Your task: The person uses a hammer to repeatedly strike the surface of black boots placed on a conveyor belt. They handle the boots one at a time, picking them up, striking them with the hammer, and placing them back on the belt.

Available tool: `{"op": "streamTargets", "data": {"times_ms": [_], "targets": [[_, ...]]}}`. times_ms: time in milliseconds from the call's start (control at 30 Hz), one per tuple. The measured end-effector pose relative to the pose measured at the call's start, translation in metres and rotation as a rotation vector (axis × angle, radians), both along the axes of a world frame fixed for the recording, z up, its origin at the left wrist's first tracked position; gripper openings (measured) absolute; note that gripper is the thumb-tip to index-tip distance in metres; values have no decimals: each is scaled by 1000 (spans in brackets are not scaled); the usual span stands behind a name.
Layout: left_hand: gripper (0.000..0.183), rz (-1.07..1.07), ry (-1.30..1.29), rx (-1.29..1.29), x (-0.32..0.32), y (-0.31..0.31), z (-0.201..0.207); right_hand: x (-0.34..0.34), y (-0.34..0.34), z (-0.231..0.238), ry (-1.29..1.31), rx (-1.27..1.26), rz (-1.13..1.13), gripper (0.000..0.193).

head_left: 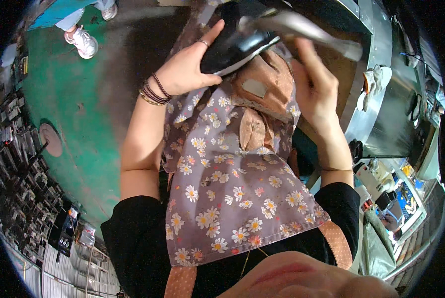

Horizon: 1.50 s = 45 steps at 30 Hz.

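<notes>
My left hand is wrapped around a glossy black shoe, thumb on the near side and fingers on the far side. A pale edge runs along the shoe's lower rim. Above and to the right of it, a long grey metallic tool is smeared by motion, so its exact kind does not show. My right hand is closed on this tool, near its middle, with one finger pointing up. The tool's left end overlaps the shoe; whether they touch cannot be seen. Under the shoe lie brown folded pieces on my flowered apron.
Metal machine edging runs along the right, with a light-coloured shoe on it. Farther down the right is a cluttered tray. Another person's white sneaker stands on the green floor. Racks of dark items line the left.
</notes>
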<state>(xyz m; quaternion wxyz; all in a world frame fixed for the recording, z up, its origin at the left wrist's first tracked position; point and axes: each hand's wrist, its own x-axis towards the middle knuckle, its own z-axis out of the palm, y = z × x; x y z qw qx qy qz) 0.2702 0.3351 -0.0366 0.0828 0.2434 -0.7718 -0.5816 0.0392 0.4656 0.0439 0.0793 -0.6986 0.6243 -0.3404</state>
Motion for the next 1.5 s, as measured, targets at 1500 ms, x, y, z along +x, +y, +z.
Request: {"op": "streamTargets", "data": {"times_ms": [1500], "targets": [[122,88,-229,6,-26,-5,21,-6,-29,22,137,557,222,65]]}}
